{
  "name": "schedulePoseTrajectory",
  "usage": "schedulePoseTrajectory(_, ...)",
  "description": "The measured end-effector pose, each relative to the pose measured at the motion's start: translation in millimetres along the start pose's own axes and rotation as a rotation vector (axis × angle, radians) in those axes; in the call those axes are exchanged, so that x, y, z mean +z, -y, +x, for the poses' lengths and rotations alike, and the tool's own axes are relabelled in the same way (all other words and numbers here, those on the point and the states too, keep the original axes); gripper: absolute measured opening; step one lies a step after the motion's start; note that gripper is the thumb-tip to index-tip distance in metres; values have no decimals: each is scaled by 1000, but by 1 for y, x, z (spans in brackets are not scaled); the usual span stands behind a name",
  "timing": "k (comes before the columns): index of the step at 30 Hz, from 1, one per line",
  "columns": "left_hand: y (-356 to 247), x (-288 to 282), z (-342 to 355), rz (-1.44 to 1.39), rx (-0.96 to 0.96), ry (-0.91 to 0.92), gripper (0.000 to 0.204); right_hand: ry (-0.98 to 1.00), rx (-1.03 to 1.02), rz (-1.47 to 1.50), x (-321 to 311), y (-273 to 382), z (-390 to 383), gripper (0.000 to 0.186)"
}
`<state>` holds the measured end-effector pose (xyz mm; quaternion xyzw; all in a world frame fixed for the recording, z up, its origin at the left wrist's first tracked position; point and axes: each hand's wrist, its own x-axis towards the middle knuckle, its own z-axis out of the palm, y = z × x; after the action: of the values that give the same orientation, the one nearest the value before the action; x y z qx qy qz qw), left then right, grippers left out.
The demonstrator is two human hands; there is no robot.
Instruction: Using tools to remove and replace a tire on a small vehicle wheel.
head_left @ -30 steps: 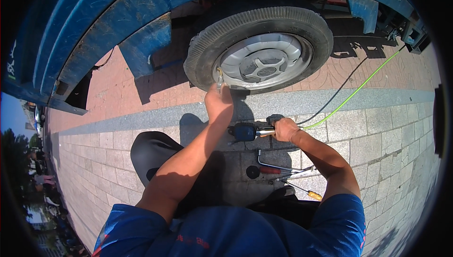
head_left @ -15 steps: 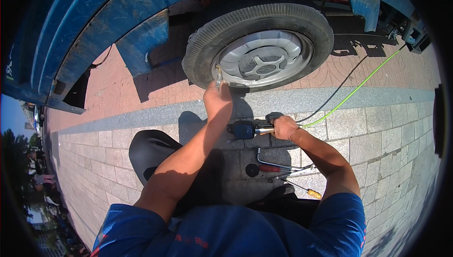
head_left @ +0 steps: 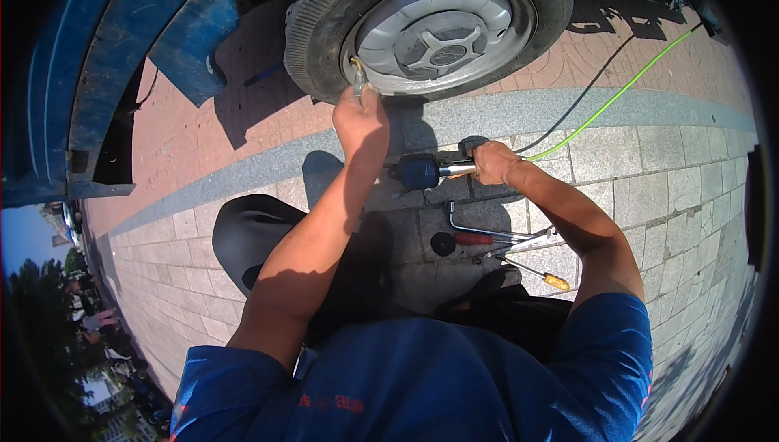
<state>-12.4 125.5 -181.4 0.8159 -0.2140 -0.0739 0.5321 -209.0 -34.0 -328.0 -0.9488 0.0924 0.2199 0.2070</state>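
Observation:
A tyre (head_left: 312,48) with a silver wheel rim (head_left: 507,32) stands upright in front of me. My left hand (head_left: 362,125) is closed around a metallic air chuck (head_left: 359,81), held against the yellowish valve stem (head_left: 355,62) at the rim's lower left. Whether it is locked on, I cannot tell. Lower and to the right, my right hand (head_left: 493,163) grips a tyre inflator by its silver handle. The inflator's dark blue gauge head (head_left: 419,172) points left. A bright green hose (head_left: 617,95) runs from near my right hand to the far right.
On the paving between my legs lie a bent metal wrench (head_left: 454,218), a red-handled tool (head_left: 473,239), a yellow-handled screwdriver (head_left: 555,281) and a round black piece (head_left: 443,244). Blue vehicle bodywork (head_left: 182,36) overhangs at the upper left. My knee (head_left: 251,235) is left of the tools.
The view has tilted down, so the wheel, hands and tools sit higher in the picture. Both hands keep their grips, and the chuck stays at the valve stem.

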Motion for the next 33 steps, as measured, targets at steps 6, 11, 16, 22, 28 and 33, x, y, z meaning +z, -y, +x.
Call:
schedulePoseTrajectory(6, 3, -1, 0, -59, -3, -21, 26, 103, -21, 167, -34, 17, -9, 58)
schedulePoseTrajectory(11, -2, 1, -2, -40, 34, -35, 25, 127, -43, 162, -27, 17, -10, 51)
schedulePoseTrajectory(16, -3, -1, -2, -18, 42, -29, 25, 93, -71, 114, -12, 7, 1, 45)
schedulePoseTrajectory(22, -2, -1, -1, -24, 30, -28, 25, 134, -44, 112, -8, 5, 4, 44)
schedulePoseTrajectory(28, 5, -1, 2, -24, 57, -40, 24, 91, -64, 141, -14, 7, 1, 47)
schedulePoseTrajectory(33, 3, 0, 2, -24, 42, -38, 24, 116, -70, 151, -20, 11, -4, 47)
